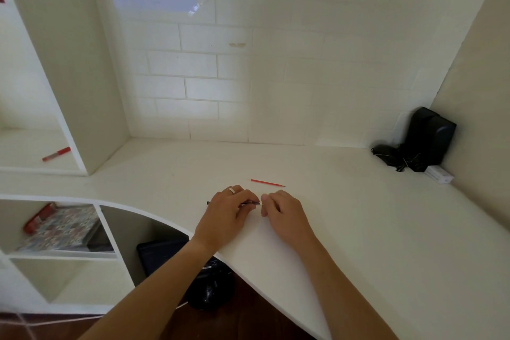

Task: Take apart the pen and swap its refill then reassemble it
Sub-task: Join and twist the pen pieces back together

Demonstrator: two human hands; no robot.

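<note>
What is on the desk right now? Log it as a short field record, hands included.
left hand: shut on pen
right hand: fingertips at the pen's right end
pen: dark, lying roughly level between both hands, just above the desk
red refill: loose on the desk beyond the hands
desk: white
back right corner: black device

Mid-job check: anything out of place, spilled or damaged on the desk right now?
Nothing looks spilled or broken. A loose red refill lies on the desk just beyond the hands, apart from them. The left hand and right hand grip the dark pen between them. A red pen lies alone in the left alcove.
</note>
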